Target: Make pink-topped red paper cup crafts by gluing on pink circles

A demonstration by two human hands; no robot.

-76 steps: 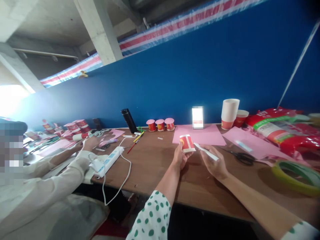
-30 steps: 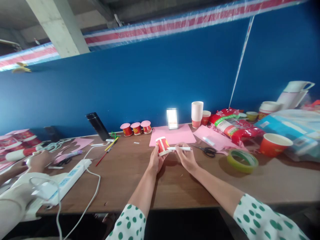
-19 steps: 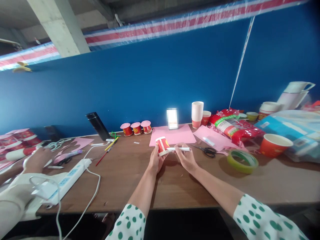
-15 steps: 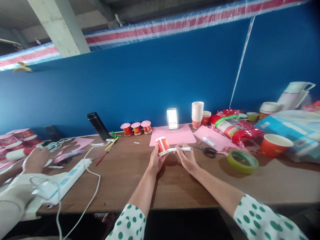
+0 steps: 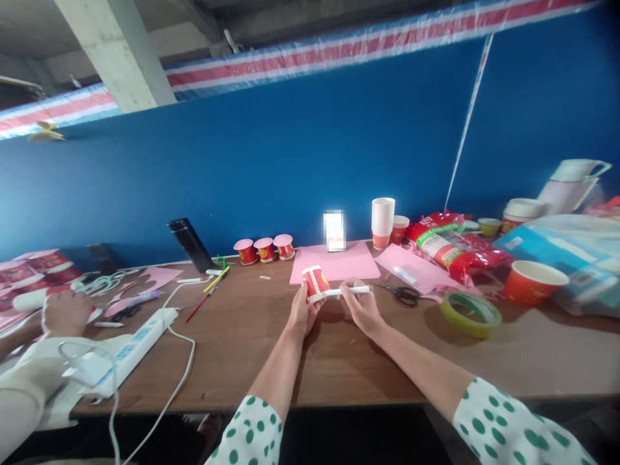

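Observation:
My left hand is closed round a small red paper cup, held upside down and tilted above the brown table. My right hand grips a white pen-like stick, whose tip rests against the cup's lower rim. Both hands hover just in front of a pink paper sheet.
Three pink-topped red cups, a black flask, a stack of cups, scissors, a green tape roll, a red bowl and packets lie around. A white power strip and another person's hand are at left.
The view swung right and settled since the oldest frame. The stick's tip has come onto the cup's rim. The other person's hand has shifted a little on the left.

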